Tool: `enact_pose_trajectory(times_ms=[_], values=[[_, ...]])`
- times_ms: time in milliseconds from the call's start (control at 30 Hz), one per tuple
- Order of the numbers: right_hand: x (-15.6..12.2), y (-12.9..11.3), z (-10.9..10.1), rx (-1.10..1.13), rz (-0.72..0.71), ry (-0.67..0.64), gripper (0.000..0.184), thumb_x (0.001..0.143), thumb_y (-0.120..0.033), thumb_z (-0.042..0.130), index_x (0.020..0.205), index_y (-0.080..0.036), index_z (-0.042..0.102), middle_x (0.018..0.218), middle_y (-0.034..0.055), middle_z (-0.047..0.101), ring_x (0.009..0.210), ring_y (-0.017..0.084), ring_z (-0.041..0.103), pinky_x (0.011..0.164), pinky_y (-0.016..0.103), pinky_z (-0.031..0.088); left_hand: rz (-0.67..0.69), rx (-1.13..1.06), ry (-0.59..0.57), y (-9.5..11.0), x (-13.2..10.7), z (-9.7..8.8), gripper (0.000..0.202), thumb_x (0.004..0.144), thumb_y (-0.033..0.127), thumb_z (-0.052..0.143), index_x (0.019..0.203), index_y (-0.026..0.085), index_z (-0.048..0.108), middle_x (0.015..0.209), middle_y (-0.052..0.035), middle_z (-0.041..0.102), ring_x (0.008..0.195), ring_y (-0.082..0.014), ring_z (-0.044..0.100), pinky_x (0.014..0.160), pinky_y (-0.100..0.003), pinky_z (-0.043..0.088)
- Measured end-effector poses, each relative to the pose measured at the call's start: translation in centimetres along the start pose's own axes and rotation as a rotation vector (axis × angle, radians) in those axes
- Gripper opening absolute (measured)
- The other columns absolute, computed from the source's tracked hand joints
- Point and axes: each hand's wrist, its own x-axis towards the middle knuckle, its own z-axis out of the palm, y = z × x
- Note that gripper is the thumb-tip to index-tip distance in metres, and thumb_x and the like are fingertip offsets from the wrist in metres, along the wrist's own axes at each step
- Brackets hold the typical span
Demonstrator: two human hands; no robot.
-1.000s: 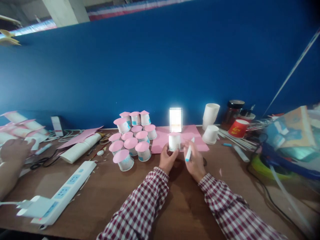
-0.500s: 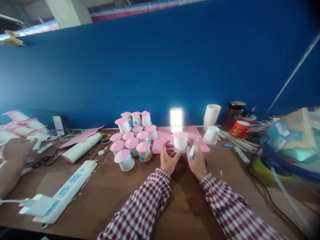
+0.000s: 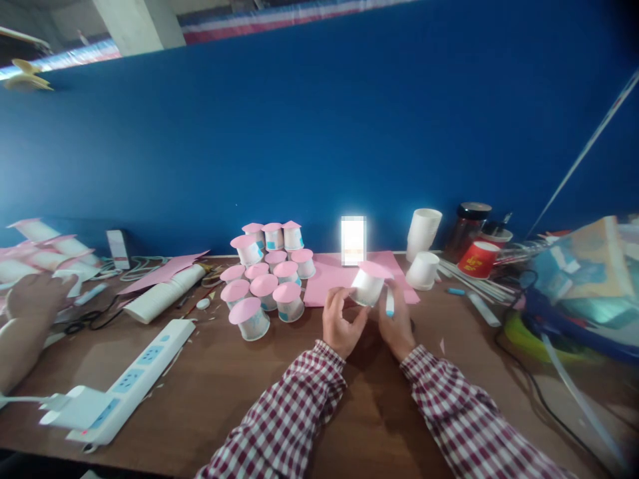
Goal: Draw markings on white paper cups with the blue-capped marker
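My left hand (image 3: 343, 320) is closed on the rim of an upside-down white paper cup (image 3: 367, 287), gripping it between thumb and fingers. A pink paper disc (image 3: 374, 269) sits on the cup's base, and the cup leans to the right. In my right hand (image 3: 398, 322) is a white pen with a light-blue end (image 3: 390, 303), which points down. The right fingers are beside the cup's right side; whether they touch it is hidden. Left of my hands stand several upside-down cups with pink paper tops (image 3: 249, 319). Beneath and behind the held cup lies pink paper (image 3: 324, 276).
A bright phone-like screen (image 3: 353, 239) stands at the back. White cups (image 3: 423, 269), a red cup (image 3: 478, 259) and a dark jar (image 3: 466, 229) are to the right. A power strip (image 3: 137, 379) lies at left, near another person's hand (image 3: 37, 296).
The cup has gone from upright to tilted, its pink top shifting right. The pen in my right hand has swung to point more steeply down.
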Motion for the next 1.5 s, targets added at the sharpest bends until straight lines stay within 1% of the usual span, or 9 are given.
enact_pose_trajectory(times_ms=[100,300,467,600,767,900,1033,1200,1500], values=[[0.1,-0.1,0.0,0.010,-0.006,0.000,0.034,0.092,-0.036,0.033,0.115,-0.015,0.047,0.114,0.0150,0.054,0.105,0.023,0.053,0.086,0.040,0.047,-0.044,-0.045,-0.015,0.1,0.0,0.1,0.033,0.073,0.023,0.063,0.105,0.019,0.055,0.102,-0.0094,0.052,0.094,-0.0192,0.055,0.081,-0.034,0.051],[0.3,-1.2,-0.6,0.056,-0.055,-0.064,0.029,0.092,-0.031,0.034,0.111,-0.016,0.049,0.113,0.0132,0.057,0.102,0.021,0.056,0.086,0.038,0.048,-0.344,-0.380,-0.014,0.1,0.6,0.3,0.036,0.079,0.031,0.058,0.109,0.015,0.049,0.106,-0.0114,0.057,0.089,-0.0173,0.061,0.077,-0.031,0.052],[-0.2,-1.4,-0.6,0.082,-0.080,-0.120,0.027,0.092,-0.029,0.036,0.110,-0.017,0.050,0.103,0.0099,0.062,0.095,0.019,0.059,0.084,0.037,0.049,-0.483,-0.408,-0.007,-0.8,1.0,0.2,0.052,0.066,0.034,0.071,0.110,0.014,0.050,0.102,-0.0101,0.062,0.088,-0.0183,0.061,0.079,-0.031,0.049],[-0.5,-1.8,-0.6,0.127,-0.058,-0.124,0.026,0.092,-0.031,0.035,0.106,-0.017,0.052,0.100,0.0092,0.063,0.084,0.017,0.061,0.076,0.034,0.052,-0.528,-0.448,-0.047,-1.3,1.0,0.3,0.045,0.064,0.035,0.073,0.100,0.012,0.057,0.094,-0.0091,0.064,0.086,-0.0194,0.060,0.079,-0.032,0.048],[-0.1,-2.4,-1.0,0.092,-0.020,0.042,0.028,0.092,-0.035,0.034,0.095,-0.017,0.055,0.091,0.0069,0.062,0.073,0.015,0.059,0.072,0.033,0.052,-0.760,-0.908,-0.024,-0.8,1.3,0.2,0.042,0.067,0.034,0.070,0.102,0.016,0.054,0.099,-0.0077,0.062,0.084,-0.0159,0.061,0.079,-0.031,0.047],[0.1,-2.3,-0.9,0.131,0.019,0.060,0.026,0.092,-0.034,0.035,0.098,-0.017,0.053,0.089,0.0068,0.063,0.069,0.014,0.060,0.068,0.032,0.052,-0.937,-1.173,-0.168,-0.2,1.7,-0.9,0.039,0.074,0.043,0.057,0.098,0.012,0.057,0.096,-0.0121,0.062,0.074,-0.0140,0.057,0.070,-0.028,0.048],[0.0,-2.2,-0.6,0.143,0.017,0.052,0.025,0.091,-0.032,0.037,0.107,-0.017,0.049,0.089,0.0067,0.063,0.070,0.014,0.060,0.068,0.032,0.052,-0.965,-1.260,-0.298,-0.2,1.8,-1.9,0.057,0.072,0.059,0.047,0.103,0.012,0.058,0.091,-0.0132,0.060,0.057,-0.0102,0.043,0.051,-0.025,0.040],[-0.1,-2.3,-0.6,0.122,0.021,0.036,0.024,0.091,-0.031,0.036,0.107,-0.017,0.048,0.088,0.0060,0.063,0.069,0.013,0.059,0.067,0.031,0.052,-1.015,-1.335,-0.321,-0.2,1.6,-2.2,0.064,0.068,0.064,0.047,0.109,0.015,0.055,0.079,-0.0071,0.055,0.051,-0.0073,0.031,0.044,-0.021,0.030],[0.0,-2.4,-0.8,0.106,0.020,0.012,0.025,0.092,-0.030,0.035,0.107,-0.017,0.049,0.088,0.0059,0.063,0.070,0.014,0.060,0.068,0.032,0.051,-1.028,-1.297,-0.256,-0.2,1.7,-1.6,0.058,0.070,0.060,0.049,0.102,0.013,0.057,0.083,-0.0093,0.060,0.067,-0.0141,0.055,0.059,-0.026,0.045]])
